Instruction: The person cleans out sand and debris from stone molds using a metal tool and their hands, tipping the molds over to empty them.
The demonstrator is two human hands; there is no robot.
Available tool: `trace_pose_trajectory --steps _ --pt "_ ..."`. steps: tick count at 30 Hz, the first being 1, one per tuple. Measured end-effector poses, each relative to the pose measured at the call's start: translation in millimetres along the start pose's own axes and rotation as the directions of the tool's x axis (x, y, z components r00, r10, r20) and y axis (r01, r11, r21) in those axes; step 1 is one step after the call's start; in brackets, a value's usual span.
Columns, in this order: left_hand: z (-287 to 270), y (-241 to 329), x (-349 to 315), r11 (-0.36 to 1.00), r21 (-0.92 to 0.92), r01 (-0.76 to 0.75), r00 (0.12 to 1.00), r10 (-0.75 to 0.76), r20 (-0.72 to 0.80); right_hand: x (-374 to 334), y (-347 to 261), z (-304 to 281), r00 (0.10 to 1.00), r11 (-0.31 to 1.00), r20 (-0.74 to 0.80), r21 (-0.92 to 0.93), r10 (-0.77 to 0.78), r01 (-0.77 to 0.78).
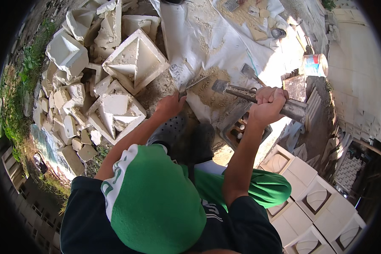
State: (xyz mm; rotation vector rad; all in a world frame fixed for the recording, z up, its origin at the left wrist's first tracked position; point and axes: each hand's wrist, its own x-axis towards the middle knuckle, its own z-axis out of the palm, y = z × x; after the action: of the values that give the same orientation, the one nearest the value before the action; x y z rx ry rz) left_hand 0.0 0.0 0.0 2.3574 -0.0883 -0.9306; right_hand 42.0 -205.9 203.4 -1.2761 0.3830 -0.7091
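My left hand (171, 106) is closed around the dark handle of a tool with a thin pointed blade (197, 81). It is held low over the dusty ground, beside the broken white moulds. In my right hand (268, 103) is a long grey tool (241, 92), gripped along its shaft. Its flat, square end points left, and the thick end sticks out past my fist. Another flat-ended tool (250, 73) lies on the white sheet (186, 38) just beyond. Under my right forearm stands a dark crate (233, 133) with objects in it that I cannot make out.
Broken white mould pieces (70, 106) are piled at the left, with a square hollow mould (135, 62) on the near side. Pale blocks with leaf-like reliefs (317, 194) stand in rows at lower right. A bucket (315, 65) lies tipped at the right.
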Motion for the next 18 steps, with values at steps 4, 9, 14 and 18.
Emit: trace_pose_trajectory --steps 4,9,14,18 --pt "-20 -14 26 1.0 0.025 -0.009 1.0 0.009 -0.015 -5 35 21 0.994 0.994 -0.013 0.009 -0.107 0.107" --pt "7 -11 17 0.998 0.007 -0.055 0.995 0.055 -0.078 -3 79 4 0.996 0.999 -0.073 0.008 0.043 -0.043" --pt "1 -14 18 0.997 0.002 -0.073 0.992 0.072 -0.099 8 22 11 1.0 1.0 -0.005 0.021 0.013 -0.013" --pt "1 -13 17 0.999 0.016 -0.045 0.997 0.046 -0.068 3 5 -1 0.993 0.987 0.085 0.143 -0.082 0.069"
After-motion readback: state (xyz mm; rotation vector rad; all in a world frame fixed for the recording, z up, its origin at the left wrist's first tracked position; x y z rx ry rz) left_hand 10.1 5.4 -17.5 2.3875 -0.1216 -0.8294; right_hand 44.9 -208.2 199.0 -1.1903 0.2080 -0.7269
